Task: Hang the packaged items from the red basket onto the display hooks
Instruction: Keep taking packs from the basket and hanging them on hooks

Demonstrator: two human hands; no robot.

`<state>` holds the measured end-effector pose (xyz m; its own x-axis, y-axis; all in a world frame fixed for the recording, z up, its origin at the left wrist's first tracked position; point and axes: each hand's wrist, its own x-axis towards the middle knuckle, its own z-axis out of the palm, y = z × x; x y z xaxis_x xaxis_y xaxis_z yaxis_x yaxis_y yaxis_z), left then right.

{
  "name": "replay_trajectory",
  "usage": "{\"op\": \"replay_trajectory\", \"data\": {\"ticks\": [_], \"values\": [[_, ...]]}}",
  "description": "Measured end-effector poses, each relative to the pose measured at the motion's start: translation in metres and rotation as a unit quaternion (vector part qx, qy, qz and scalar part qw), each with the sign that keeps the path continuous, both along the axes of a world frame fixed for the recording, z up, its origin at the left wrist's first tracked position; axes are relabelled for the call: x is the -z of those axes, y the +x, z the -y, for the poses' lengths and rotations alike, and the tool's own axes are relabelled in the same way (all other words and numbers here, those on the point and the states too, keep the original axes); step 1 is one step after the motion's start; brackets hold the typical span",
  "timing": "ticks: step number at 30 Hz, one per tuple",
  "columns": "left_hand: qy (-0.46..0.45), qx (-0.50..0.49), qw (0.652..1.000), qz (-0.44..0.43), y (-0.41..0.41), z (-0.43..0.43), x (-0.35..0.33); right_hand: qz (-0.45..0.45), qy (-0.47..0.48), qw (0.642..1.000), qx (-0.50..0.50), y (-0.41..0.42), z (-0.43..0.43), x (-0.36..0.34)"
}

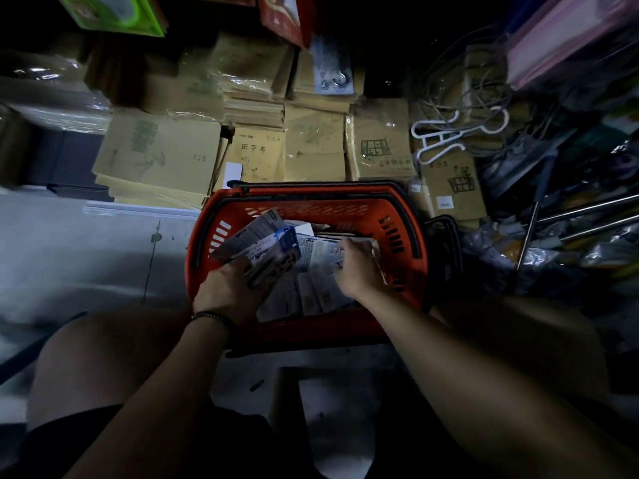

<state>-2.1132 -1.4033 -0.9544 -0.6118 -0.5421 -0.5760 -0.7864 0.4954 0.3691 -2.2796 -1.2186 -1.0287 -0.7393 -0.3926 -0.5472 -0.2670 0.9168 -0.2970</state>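
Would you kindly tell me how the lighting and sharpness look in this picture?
Head view: dim, corners nearly black; wide-angle bending toward the edges; glare on the wrapped notebooks; packaged items in the red basket slightly blurred, small print unreadable.

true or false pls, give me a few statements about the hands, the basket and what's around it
1. The left hand grips a fanned bunch of packaged items over the red basket. True.
2. The right hand rests on the floor outside the basket. False: it reaches into the basket and touches the packages lying there.
3. The basket has been emptied. False: several packages still lie in it.
4. Stacks of brown notebooks lie on the far side of the basket. True.
5. A dark bracelet sits on the right wrist. False: it is on the left wrist.
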Motion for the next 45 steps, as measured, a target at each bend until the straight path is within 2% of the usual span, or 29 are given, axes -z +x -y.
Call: {"op": "replay_trajectory", "data": {"ticks": [4,10,12,17,22,26,30,34,37,40,45], "values": [[0.003,-0.031,0.999,0.022,-0.002,0.003,0.014,0.132,0.087,0.987,-0.021,0.006,0.001,0.025],[0.016,-0.034,0.999,0.022,-0.007,0.003,0.02,0.129,0.103,0.983,-0.075,0.007,0.012,0.039],[0.019,-0.028,0.999,0.019,-0.008,0.004,0.019,0.116,0.104,0.986,-0.061,0.009,0.013,0.039],[0.036,-0.026,0.999,0.01,-0.01,0.001,0.016,0.078,0.052,0.995,0.031,0.016,0.003,0.024],[0.043,-0.03,0.999,-0.01,-0.009,-0.002,0.009,0.065,0.021,0.988,0.137,0.023,-0.041,0.009],[0.054,-0.048,0.997,-0.034,-0.007,-0.009,-0.001,0.021,-0.015,0.986,0.165,0.032,-0.056,-0.022],[0.082,-0.091,0.989,-0.082,0.001,-0.019,-0.011,-0.029,-0.128,0.972,0.193,0.037,-0.05,-0.054],[0.155,-0.156,0.959,-0.178,0.005,-0.024,-0.039,-0.065,-0.261,0.949,0.163,0.04,-0.046,-0.1],[0.224,-0.223,0.914,-0.253,0.004,-0.032,-0.072,-0.061,-0.349,0.925,0.141,0.044,-0.048,-0.142],[0.276,-0.244,0.878,-0.306,0.001,-0.041,-0.103,-0.045,-0.428,0.896,0.11,0.05,-0.052,-0.181],[0.351,-0.244,0.827,-0.365,-0.003,-0.06,-0.145,-0.034,-0.475,0.877,0.064,0.055,-0.064,-0.227]]}}
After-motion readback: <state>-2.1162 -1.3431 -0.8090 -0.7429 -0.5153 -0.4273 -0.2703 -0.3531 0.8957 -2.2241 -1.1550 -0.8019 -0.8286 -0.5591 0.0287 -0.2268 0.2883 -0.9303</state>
